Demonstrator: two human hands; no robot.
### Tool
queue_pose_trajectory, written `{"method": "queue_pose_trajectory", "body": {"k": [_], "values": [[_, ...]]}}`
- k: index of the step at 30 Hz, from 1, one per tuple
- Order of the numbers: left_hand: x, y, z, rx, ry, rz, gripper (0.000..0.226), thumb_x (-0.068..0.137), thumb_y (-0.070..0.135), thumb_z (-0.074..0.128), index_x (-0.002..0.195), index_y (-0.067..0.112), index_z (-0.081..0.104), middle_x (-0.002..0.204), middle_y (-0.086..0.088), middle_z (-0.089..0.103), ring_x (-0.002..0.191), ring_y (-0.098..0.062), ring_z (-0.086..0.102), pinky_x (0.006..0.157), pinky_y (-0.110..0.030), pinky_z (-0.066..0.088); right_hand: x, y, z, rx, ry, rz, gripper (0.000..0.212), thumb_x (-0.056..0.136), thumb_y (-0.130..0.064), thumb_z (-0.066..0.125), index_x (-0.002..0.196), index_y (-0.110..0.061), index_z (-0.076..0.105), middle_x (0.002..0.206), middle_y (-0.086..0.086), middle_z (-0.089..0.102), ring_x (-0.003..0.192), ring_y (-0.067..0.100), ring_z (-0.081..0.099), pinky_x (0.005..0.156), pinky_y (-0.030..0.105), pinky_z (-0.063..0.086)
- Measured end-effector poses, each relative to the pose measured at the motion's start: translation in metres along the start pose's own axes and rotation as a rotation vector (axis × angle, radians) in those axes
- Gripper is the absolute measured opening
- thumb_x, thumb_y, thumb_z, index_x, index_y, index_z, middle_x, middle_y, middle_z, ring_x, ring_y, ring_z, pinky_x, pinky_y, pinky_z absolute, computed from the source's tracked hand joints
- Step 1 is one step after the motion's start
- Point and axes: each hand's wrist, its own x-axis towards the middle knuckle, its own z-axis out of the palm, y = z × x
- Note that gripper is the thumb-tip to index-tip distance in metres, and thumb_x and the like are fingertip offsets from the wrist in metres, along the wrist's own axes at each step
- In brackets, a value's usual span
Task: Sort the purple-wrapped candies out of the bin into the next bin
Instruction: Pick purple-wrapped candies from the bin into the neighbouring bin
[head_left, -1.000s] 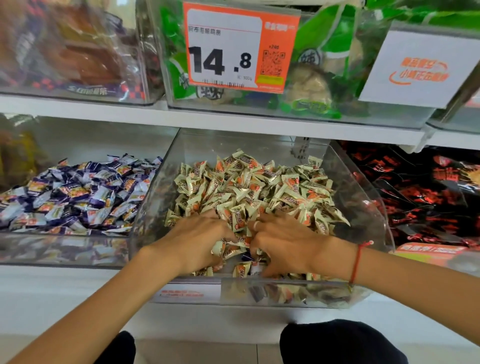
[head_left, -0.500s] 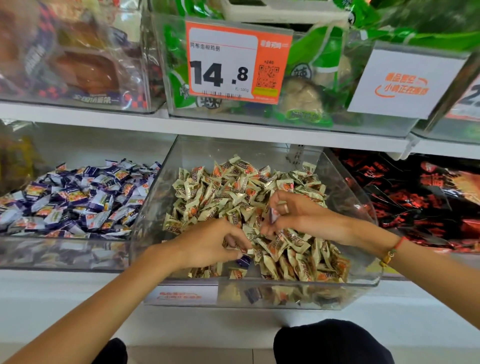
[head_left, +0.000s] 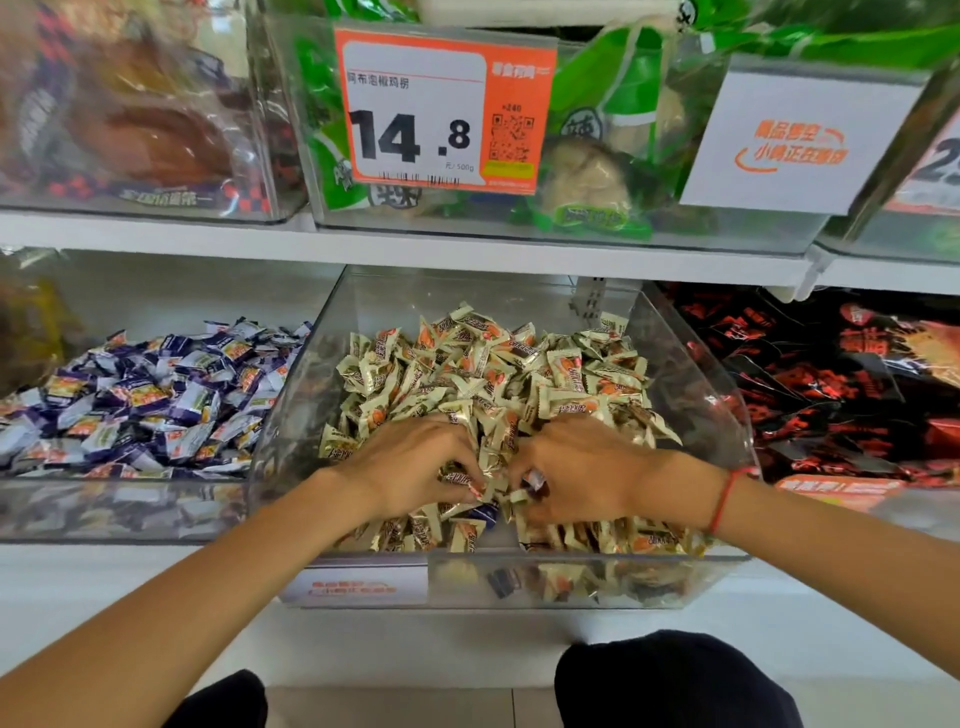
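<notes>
A white shelf unit (head_left: 467, 257) filled the view, its upper shelf carrying clear bins of packaged snacks behind an orange price tag (head_left: 441, 111) reading 14.8. On the lower shelf stood the clear bin of cream-wrapped candies (head_left: 727, 415), pulled forward so its front wall overhung the shelf edge; its open top left free room above the pile up to the upper shelf. Just beside it on the left sat the bin of purple-wrapped candies (head_left: 119, 514), its side wall touching or nearly touching the middle bin, its top likewise open. To the right lay red-and-black snack packs (head_left: 841, 384).

Both hands were down in the front of the cream pile, close together but apart. The left hand (head_left: 415, 467) had its fingers curled into the candies, thumb and fingertips pinching a wrapper; which candy it was could not be told. The right hand (head_left: 587, 467), a red string bracelet (head_left: 724, 499) at its wrist, pinched a small dark-wrapped candy (head_left: 534, 480) at its fingertips. A purple-wrapped candy (head_left: 480, 512) lay in the pile just below and between the hands, and another dark one (head_left: 503, 581) showed through the front wall.
</notes>
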Motion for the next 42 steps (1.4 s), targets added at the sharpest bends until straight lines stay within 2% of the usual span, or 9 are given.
{"method": "queue_pose_trajectory", "body": {"k": [8,11,16,25,28,31,34,38,42], "values": [[-0.001,-0.002,-0.001,0.086,-0.008,0.152,0.027,0.092,0.034,0.058,0.118,0.038,0.062,0.120,0.023,0.051,0.107,0.008,0.033,0.082,-0.012,0.034,-0.013,0.023,-0.008,0.046,-0.009,0.029,0.021,0.087,-0.032,0.065,0.107,-0.032,0.068,0.104,-0.009,0.068,0.098,0.012,0.060,0.077,0.022,0.038],[-0.003,-0.009,-0.004,0.175,-0.051,0.152,0.032,0.097,0.030,0.048,0.126,0.039,0.057,0.123,0.021,0.052,0.107,-0.001,0.036,0.083,-0.020,0.037,-0.012,0.024,-0.006,0.054,-0.017,0.018,0.018,0.086,-0.033,0.065,0.104,-0.033,0.068,0.103,-0.010,0.070,0.096,0.011,0.062,0.083,0.024,0.042],[0.002,-0.004,-0.007,0.234,-0.042,0.080,0.035,0.092,0.055,0.048,0.116,0.036,0.064,0.111,0.016,0.054,0.099,-0.005,0.034,0.077,-0.024,0.028,-0.014,0.025,-0.003,0.089,0.028,0.002,0.017,0.086,-0.031,0.065,0.102,-0.033,0.069,0.094,-0.016,0.069,0.077,0.001,0.053,0.084,0.023,0.040],[0.010,0.008,-0.007,0.226,-0.213,0.308,0.039,0.093,0.031,0.057,0.132,0.036,0.052,0.114,0.009,0.048,0.103,-0.009,0.037,0.077,-0.025,0.035,-0.014,0.028,0.000,0.128,0.031,0.016,0.014,0.085,-0.033,0.066,0.099,-0.036,0.069,0.079,-0.011,0.069,0.073,0.010,0.060,0.092,0.035,0.045],[0.013,0.010,-0.009,0.329,-0.193,0.363,0.034,0.095,0.034,0.053,0.129,0.031,0.054,0.111,0.006,0.047,0.104,-0.012,0.039,0.072,-0.027,0.038,-0.014,0.027,-0.002,0.132,-0.001,0.032,0.015,0.086,-0.032,0.065,0.099,-0.039,0.068,0.073,-0.011,0.068,0.072,0.011,0.060,0.093,0.030,0.040],[0.014,0.013,-0.006,0.397,-0.165,0.390,0.031,0.097,0.033,0.050,0.127,0.027,0.053,0.116,0.004,0.045,0.108,-0.012,0.037,0.067,-0.025,0.030,-0.016,0.022,-0.008,0.130,-0.094,0.016,0.028,0.089,-0.022,0.062,0.109,-0.042,0.067,0.064,-0.032,0.058,0.068,0.008,0.056,0.081,0.016,0.028],[0.012,0.011,-0.009,0.395,-0.195,0.350,0.037,0.098,0.029,0.047,0.135,0.030,0.047,0.125,0.003,0.044,0.111,-0.014,0.037,0.073,-0.026,0.033,-0.016,0.014,-0.009,0.123,-0.159,-0.027,0.041,0.089,-0.014,0.060,0.115,-0.044,0.066,0.094,-0.025,0.068,0.078,0.013,0.059,0.076,0.007,0.027],[0.010,0.017,-0.012,0.404,-0.195,0.282,0.046,0.095,0.014,0.048,0.137,0.032,0.045,0.130,0.001,0.044,0.112,-0.015,0.039,0.072,-0.027,0.036,-0.011,0.004,-0.007,0.088,-0.198,-0.116,0.028,0.090,-0.040,0.063,0.117,-0.043,0.066,0.109,-0.016,0.070,0.082,0.004,0.059,0.088,0.028,0.047],[0.011,0.017,-0.009,0.404,-0.127,0.273,0.034,0.093,0.011,0.054,0.124,0.026,0.057,0.128,0.001,0.049,0.114,-0.015,0.042,0.076,-0.028,0.046,-0.003,-0.006,0.000,-0.084,-0.276,-0.216,0.048,0.087,-0.012,0.061,0.124,-0.042,0.061,0.112,-0.007,0.070,0.086,0.016,0.063,0.082,0.034,0.048]]}}
